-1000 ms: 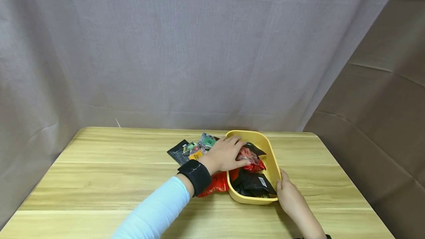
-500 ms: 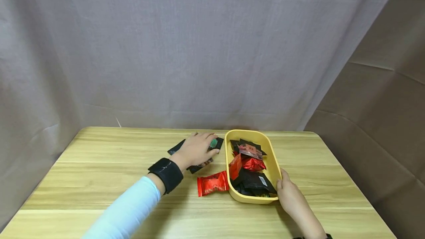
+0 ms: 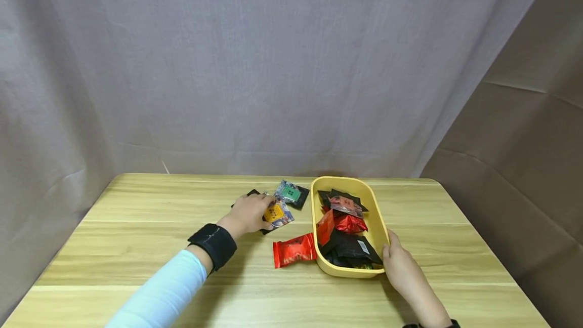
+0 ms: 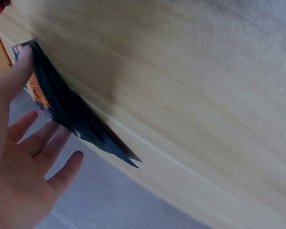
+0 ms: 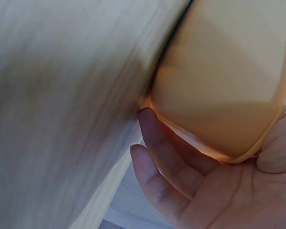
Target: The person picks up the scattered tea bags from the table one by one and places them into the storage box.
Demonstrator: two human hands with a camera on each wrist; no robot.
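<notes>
My left hand pinches a dark sachet with a yellow-orange label, thumb on one side and fingers on the other. In the left wrist view the sachet stands edge-on, thin and black, close over the wood. My right hand grips the near right corner of a yellow plastic bin. The right wrist view has its thumb at the rim and its fingers under the wall. Inside the bin lie black packets, a pink-printed sachet and a shiny red packet.
A green-labelled sachet lies on a black packet left of the bin. Nearer the front, a red packet rests against the bin's left side. Grey cloth hangs behind the wooden table.
My left hand has gone from over the bin leftward to the sachets on the table and now pinches one. The pink-printed sachet lies released in the bin. My right hand stays on the bin.
</notes>
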